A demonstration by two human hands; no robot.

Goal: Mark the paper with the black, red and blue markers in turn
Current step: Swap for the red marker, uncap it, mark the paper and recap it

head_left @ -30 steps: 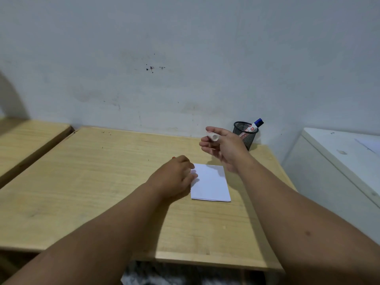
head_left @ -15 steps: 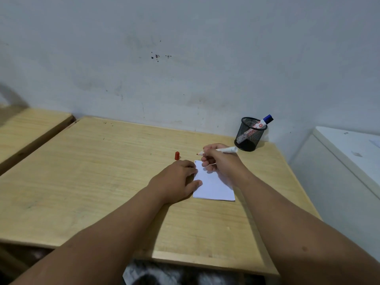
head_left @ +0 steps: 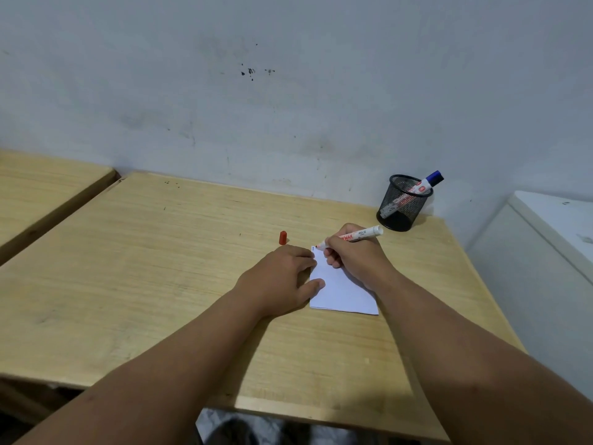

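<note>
A small white paper (head_left: 345, 292) lies on the wooden table (head_left: 160, 268). My right hand (head_left: 356, 256) grips an uncapped red marker (head_left: 361, 235), its red tip touching the paper's far left corner. My left hand (head_left: 282, 277) lies flat on the table, fingers pressing the paper's left edge. The red cap (head_left: 282, 238) stands upright on the table just beyond my left hand. A blue-capped marker (head_left: 417, 191) leans in a black mesh pen cup (head_left: 402, 203) at the back right. I see no black marker.
A grey wall runs behind the table. A second wooden table (head_left: 41, 194) stands at the left, separated by a narrow gap. A white cabinet (head_left: 552, 252) stands to the right of the table.
My right hand came down from above the paper and set the marker tip on the paper's far corner. The red cap now stands on the table. The view shifted slightly.
</note>
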